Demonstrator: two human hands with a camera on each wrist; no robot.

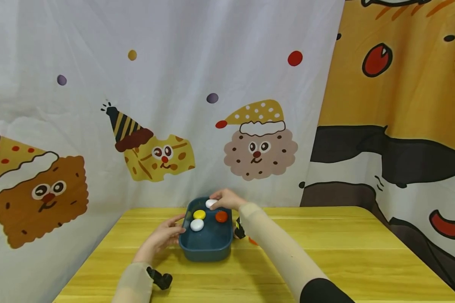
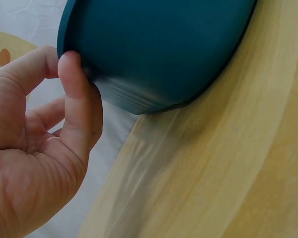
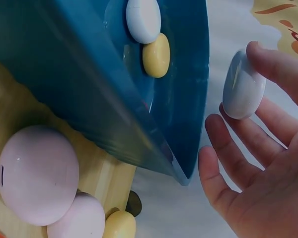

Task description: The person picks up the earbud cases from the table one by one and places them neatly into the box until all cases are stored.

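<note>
While our left hand (image 1: 163, 233) is pinching the left rim of the blue box (image 1: 208, 255) between thumb and finger, our right hand (image 1: 228, 198) is holding a white piece (image 3: 243, 84) between thumb and fingertips, its other fingers loosely spread. That piece is hanging near the box's far end; whether it is directly over the inside, we cannot tell. On the box's floor, a yellow piece (image 1: 199, 214), another white piece (image 1: 196, 225) and a red piece (image 1: 221, 216) are lying. Beside the box, a big pink piece (image 3: 38, 173) is resting on the table (image 1: 307, 240). We are probably midway through moving the white piece, into or out of the box; if into it, the next move is calling for clearing the rim, lowering gently and parting our fingers
</note>
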